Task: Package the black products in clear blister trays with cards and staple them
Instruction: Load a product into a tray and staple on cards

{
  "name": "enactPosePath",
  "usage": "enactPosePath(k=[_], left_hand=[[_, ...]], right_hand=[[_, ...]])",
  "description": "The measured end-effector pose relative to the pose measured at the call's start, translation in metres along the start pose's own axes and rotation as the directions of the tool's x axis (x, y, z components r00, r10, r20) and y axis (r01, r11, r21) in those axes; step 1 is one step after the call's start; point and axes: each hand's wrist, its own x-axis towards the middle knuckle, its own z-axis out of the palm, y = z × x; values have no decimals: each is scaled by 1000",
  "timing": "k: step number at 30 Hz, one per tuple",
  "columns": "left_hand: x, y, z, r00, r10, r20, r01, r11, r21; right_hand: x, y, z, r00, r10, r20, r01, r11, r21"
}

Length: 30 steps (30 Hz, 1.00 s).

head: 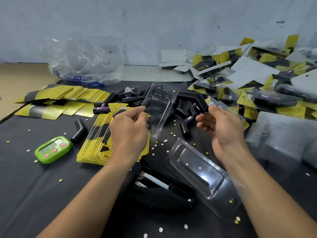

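Above the desk's (34, 186) middle, the left hand (130, 129) pinches a clear blister tray (160, 102) by its edge; the right hand (221, 127), fingers curled, pinches a bent black product (193, 98) just beside it

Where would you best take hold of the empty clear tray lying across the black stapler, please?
On the clear tray, pinch the wide flat flange at its near end, coming from the right: the raised pocket bulges, while that edge seems to overhang the stapler.
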Motion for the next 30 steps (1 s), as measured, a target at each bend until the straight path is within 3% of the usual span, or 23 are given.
enactPosePath(k=[7, 11, 17, 25, 30], left_hand=[[1, -3, -1, 998, 52, -22, -49, 991, 122], [-2, -3, 1, 997, 58, 49, -64, 989, 130], [-6, 2, 0, 980, 76, 182, -77, 997, -1], [-12, 8, -1, 938, 152, 311, -175, 983, 47], [-6, 5, 0, 948, 63, 312, -53, 998, -42]], right_hand=[[-3, -4, 1, 999, -4, 53, 0, 997, 74], [-3, 0, 1, 983, -62, 172, 71, 996, -48], [-5, 5, 3, 933, -166, 318, 236, 952, -196], [-8, 5, 3, 846, -209, 490, 382, 879, -284], [-10, 4, 6, 844, -214, 492, 403, 858, -318]])
